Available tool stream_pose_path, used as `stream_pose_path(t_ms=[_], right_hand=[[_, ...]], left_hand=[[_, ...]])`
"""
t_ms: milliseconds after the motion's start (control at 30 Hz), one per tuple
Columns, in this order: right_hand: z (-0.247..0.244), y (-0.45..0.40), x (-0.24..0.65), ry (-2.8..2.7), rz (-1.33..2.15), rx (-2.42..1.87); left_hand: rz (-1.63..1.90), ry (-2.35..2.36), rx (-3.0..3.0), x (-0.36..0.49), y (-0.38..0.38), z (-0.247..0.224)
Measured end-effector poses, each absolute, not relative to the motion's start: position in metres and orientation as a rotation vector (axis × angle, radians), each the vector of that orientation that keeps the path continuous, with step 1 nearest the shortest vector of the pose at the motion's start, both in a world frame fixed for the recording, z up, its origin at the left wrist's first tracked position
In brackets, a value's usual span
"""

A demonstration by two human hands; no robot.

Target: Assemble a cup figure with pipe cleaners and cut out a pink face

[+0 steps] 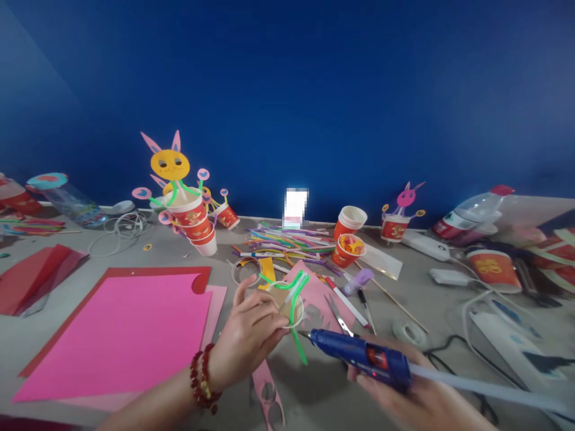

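1. Near the middle of the grey table, I see the left hand with its fingertips closed on the rim of a paper cup. The cup's mouth is turned towards me, which I take to be for easier access. One finger is raised clear of the rim.

2. Green fuzzy stems lie across the cup's mouth, one running past the rim on the near side. That grip probably steadies the cup; I cannot tell whether it pins the stems as well.

3. On the right, the right hand is wrapped around a blue glue gun, supporting it from below. The trigger finger I can't make out. Its nozzle points left, just beside the near stem, and a pale glue stick trails from its rear.

4. Open scissors lie just beyond the gun, and a loose pile of coloured stems sits farther off, likely for easy reach. Pink sheets lie flat on the left, apart from the cup.
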State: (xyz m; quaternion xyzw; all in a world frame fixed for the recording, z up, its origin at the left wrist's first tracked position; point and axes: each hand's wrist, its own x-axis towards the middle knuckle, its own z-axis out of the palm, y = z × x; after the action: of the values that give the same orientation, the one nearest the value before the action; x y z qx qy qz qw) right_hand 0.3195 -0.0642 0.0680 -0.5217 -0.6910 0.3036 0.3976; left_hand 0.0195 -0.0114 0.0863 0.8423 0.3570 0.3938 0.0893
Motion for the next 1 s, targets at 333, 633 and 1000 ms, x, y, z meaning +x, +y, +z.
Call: stream_pose_path(t_ms=[333, 633, 1000], right_hand=[[0.086, -0.059, 0.311, -1.961, 0.605, -1.511], [0.101, -0.053, 0.302, -2.026, 0.612, -1.440], [0.105, -0.053, 0.301, -2.046, 0.533, -1.420]], left_hand=[[1.183, 1.053, 2.518, 0.018, -0.011, 0.084], [1.184, 1.031, 2.513, 0.018, -0.011, 0.084], [1.191, 1.035, 2.499, 0.018, -0.012, 0.082]])
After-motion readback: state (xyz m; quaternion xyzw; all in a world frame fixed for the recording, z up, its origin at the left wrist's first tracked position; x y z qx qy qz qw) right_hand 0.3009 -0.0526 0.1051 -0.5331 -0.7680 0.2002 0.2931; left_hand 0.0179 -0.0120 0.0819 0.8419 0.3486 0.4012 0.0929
